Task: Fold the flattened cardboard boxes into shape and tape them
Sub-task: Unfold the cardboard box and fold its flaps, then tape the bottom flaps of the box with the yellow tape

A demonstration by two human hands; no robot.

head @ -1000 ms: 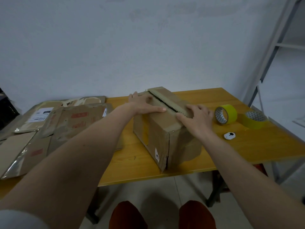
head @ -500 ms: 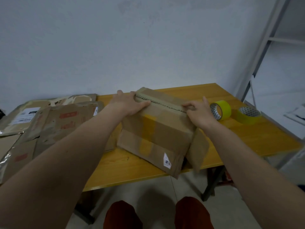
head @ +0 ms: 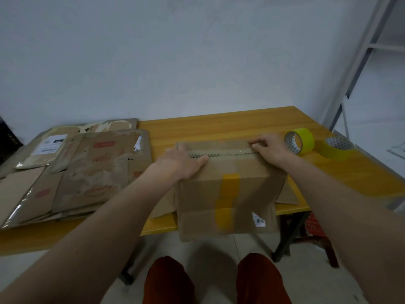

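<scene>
A brown cardboard box (head: 228, 194) stood folded into shape at the front edge of the yellow wooden counter (head: 230, 126), its near face hanging over that edge and carrying yellow tape patches and a small white barcode label. Its top flaps were closed, so whatever lay inside could not be seen, and a strip of tape ran along the seam between them. The left hand (head: 182, 163) lay flat on the left end of the top with its fingers straight and close together, pressing down – the fingertips reached the taped seam. The right hand (head: 270, 149) rested on the right end of the seam with its fingers curled and pressing the tape; whether they pinched it could not be told. Just right of that hand stood a yellow tape roll (head: 299, 141) on its edge, and beside it a second yellow tape roll (head: 337, 148) lay flat. On the left of the counter sat a stack of flattened cardboard boxes (head: 72, 172) – worn, with labels and red print.
</scene>
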